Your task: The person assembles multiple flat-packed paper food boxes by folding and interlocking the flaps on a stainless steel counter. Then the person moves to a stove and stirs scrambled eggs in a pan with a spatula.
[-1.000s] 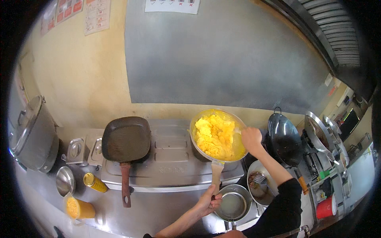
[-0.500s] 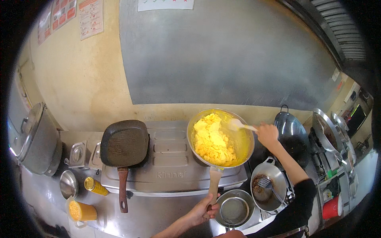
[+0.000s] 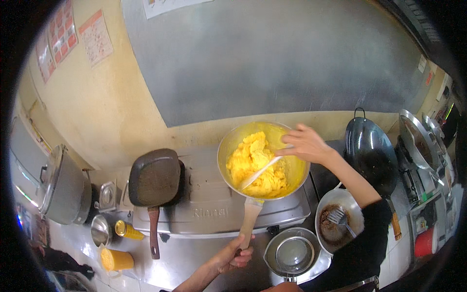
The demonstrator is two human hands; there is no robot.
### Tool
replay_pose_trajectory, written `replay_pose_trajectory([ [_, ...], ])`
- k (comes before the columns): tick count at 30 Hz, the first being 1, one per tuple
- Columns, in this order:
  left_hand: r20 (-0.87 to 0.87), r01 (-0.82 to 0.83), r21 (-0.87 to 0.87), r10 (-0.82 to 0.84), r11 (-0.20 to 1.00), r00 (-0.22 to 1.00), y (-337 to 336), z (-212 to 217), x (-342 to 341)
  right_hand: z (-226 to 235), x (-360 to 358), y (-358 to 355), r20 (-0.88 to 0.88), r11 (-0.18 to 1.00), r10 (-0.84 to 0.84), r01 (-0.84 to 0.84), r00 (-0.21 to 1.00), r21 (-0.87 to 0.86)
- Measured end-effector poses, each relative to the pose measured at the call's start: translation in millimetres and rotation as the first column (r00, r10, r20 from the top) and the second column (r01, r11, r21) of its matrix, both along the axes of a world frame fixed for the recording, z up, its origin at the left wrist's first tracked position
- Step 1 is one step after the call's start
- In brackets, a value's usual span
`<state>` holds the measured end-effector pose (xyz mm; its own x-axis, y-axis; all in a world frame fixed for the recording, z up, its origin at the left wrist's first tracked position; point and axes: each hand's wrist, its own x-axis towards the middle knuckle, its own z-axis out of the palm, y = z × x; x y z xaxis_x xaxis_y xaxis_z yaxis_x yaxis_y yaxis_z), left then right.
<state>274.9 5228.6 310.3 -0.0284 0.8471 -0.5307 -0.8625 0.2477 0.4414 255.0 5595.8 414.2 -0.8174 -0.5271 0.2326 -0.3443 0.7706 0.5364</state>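
Observation:
A round metal frying pan (image 3: 302, 171) stands over the right side of the stove, its inner wall coated yellow. In it lies a soft, lumpy heap of what looks like scrambled egg (image 3: 253, 152). Closed round the pan's pale wooden handle (image 3: 251, 219) is my left hand (image 3: 234, 254). My right hand (image 3: 307, 145), over the pan's right rim, grips the upper end of a white spatula (image 3: 265, 172). The spatula slants down to the left, and its blade touches the near-left part of the egg.
A dark square grill pan (image 3: 154, 177) sits on the stove's left side. Nearer me are a strainer in a pot (image 3: 295, 253) and a pan with a slotted turner (image 3: 327, 228). A wok (image 3: 372, 151) stands at right; a jug of orange liquid (image 3: 116, 260) and yellow-lidded jar (image 3: 129, 230) at left.
My right hand has moved the spatula from the pan's far-right wall across to the near-left side of the egg. My left hand keeps its grip on the handle. The whole view has tilted.

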Motion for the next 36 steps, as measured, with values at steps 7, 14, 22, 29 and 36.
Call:
replay_pose_trajectory([
  [7, 0.164, -0.087, 0.034, 0.081, 0.996, 0.983, 19, -6, 33, 88, 109, -59, 0.373, 0.786, -0.574, 0.618, 0.729, 0.002],
  [14, 0.073, -0.211, 0.127, 0.203, 0.969, 0.977, 25, -22, 55, -28, 49, -149, 0.324, 0.679, -0.688, 0.733, 0.649, -0.028],
  [22, -0.023, -0.224, 0.175, 0.232, 0.959, 0.973, 22, -25, 43, 18, -15, -35, 0.329, 0.454, -0.809, 0.873, 0.488, -0.178],
  [29, 0.114, -0.19, 0.197, 0.17, 0.962, 0.979, 14, -25, 37, -14, 57, -75, 0.398, 0.557, -0.693, 0.797, 0.602, -0.234],
  [36, 0.135, -0.125, 0.17, 0.103, 0.977, 0.986, 13, -25, 32, 40, 84, -136, 0.504, 0.77, -0.486, 0.623, 0.714, -0.141],
])
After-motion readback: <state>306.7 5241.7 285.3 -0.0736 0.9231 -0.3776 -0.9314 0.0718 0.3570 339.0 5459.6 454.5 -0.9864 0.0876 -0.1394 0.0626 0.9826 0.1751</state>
